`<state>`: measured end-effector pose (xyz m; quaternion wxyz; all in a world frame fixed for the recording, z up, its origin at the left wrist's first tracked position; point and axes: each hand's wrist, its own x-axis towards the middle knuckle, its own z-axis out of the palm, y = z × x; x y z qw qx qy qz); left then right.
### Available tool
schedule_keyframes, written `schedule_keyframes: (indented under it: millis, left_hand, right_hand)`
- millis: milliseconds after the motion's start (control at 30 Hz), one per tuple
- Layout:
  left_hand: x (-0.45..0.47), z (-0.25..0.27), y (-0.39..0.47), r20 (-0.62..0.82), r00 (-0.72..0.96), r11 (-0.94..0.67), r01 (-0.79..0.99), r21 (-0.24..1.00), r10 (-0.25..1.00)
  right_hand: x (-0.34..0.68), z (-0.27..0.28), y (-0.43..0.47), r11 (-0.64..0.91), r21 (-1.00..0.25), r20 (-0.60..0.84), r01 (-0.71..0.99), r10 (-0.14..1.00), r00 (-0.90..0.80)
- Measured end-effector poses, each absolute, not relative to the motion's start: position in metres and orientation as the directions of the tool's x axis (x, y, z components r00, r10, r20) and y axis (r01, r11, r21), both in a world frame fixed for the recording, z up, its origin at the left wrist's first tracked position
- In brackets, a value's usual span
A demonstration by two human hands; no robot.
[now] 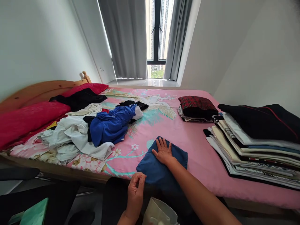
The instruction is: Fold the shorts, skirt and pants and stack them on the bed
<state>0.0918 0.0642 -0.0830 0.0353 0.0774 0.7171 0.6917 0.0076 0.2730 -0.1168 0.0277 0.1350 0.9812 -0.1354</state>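
A folded dark blue garment lies at the near edge of the bed, its lower part running toward me over the edge; its exact kind does not show. Flat on top of it rests my right hand, fingers spread. My left hand is closed in a pinch at the garment's near left edge, thumb and fingers together on the cloth. Further left, a loose heap holds blue shorts and white clothes.
At the right stands a tall stack of folded clothes. Behind it sits a smaller pile topped with red plaid cloth. Red pillows and a black garment lie by the wooden headboard. A green object is at lower left.
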Motion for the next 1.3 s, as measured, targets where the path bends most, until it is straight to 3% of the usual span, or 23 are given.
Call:
schedule_keyframes:
  millis: [133,200,300,367,433,500,600,667,767,867,1100,1300]
  left_hand:
    - [0.088,-0.096,0.059,0.031,-0.985,0.152,0.057,0.987,0.167]
    - [0.088,-0.105,0.056,0.109,-0.979,0.296,0.157,0.942,0.175]
    - [0.091,-0.11,0.051,0.266,-0.916,0.588,0.398,0.704,0.301]
    - [0.094,-0.106,0.049,0.283,-0.881,0.688,0.473,0.551,0.379]
    - [0.096,-0.099,0.048,0.287,-0.87,0.705,0.493,0.51,0.4]
    - [0.098,-0.092,0.049,0.285,-0.875,0.637,0.481,0.602,0.392]
    - [0.101,-0.081,0.054,0.165,-0.921,0.279,0.272,0.921,0.352]
    - [0.103,-0.073,0.06,0.003,-0.942,-0.033,-0.009,0.999,0.337]
    - [0.108,-0.058,0.069,-0.138,-0.932,-0.301,-0.245,0.922,0.336]
    - [0.114,-0.045,0.075,-0.161,-0.924,-0.396,-0.3,0.868,0.348]
    - [0.121,-0.03,0.076,-0.246,-0.872,-0.526,-0.458,0.717,0.424]
    - [0.12,-0.03,0.074,-0.271,-0.858,-0.54,-0.49,0.684,0.436]
  right_hand:
    - [-0.003,-0.132,0.279,0.894,-0.331,-0.172,0.302,0.258,-0.951]
    - [-0.003,-0.128,0.282,0.884,-0.364,-0.169,0.292,0.246,-0.954]
    - [0.007,-0.116,0.289,0.876,-0.383,-0.133,0.292,0.261,-0.956]
    - [0.027,-0.114,0.296,0.848,-0.409,-0.021,0.336,0.359,-0.933]
    - [0.057,-0.121,0.304,0.769,-0.53,0.184,0.357,0.516,-0.837]
    - [0.096,-0.134,0.311,0.607,-0.739,0.287,0.293,0.677,-0.677]
    - [0.153,-0.151,0.314,0.129,-0.973,-0.009,0.19,0.805,-0.593]
    - [0.18,-0.151,0.31,-0.186,-0.972,-0.237,0.146,0.759,-0.606]
    - [0.199,-0.138,0.302,-0.458,-0.874,-0.442,0.16,0.616,-0.652]
    - [0.198,-0.125,0.298,-0.521,-0.821,-0.527,0.236,0.529,-0.665]
    - [0.178,-0.115,0.303,-0.481,-0.8,-0.589,0.358,0.515,-0.623]
    - [0.157,-0.113,0.303,-0.541,-0.738,-0.629,0.402,0.338,-0.7]
